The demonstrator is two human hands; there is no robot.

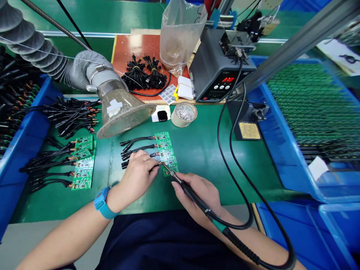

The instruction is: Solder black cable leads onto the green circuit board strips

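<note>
In my right hand [198, 193] is a soldering iron [194, 197], held like a pen, its tip at the left edge of a green circuit board panel [166, 148]. Fingers of my left hand [141, 170] are closed on a black cable [153, 165] whose end meets the board close to the iron tip. Several other black cables [139, 140] reach the panel's left edge above it. A blue wrist strap [104, 202] circles my left wrist. The exact joint under the tip is too small to make out.
A fume extractor hood [123, 112] hangs behind my left hand. The soldering station [222, 71] stands back right, with the iron stand [247, 120] beside it. A tin [184, 114] sits mid-table. Finished-looking boards [84, 165] lie left. Blue bins [284, 150] flank the table; the iron's cord [233, 157] loops right.
</note>
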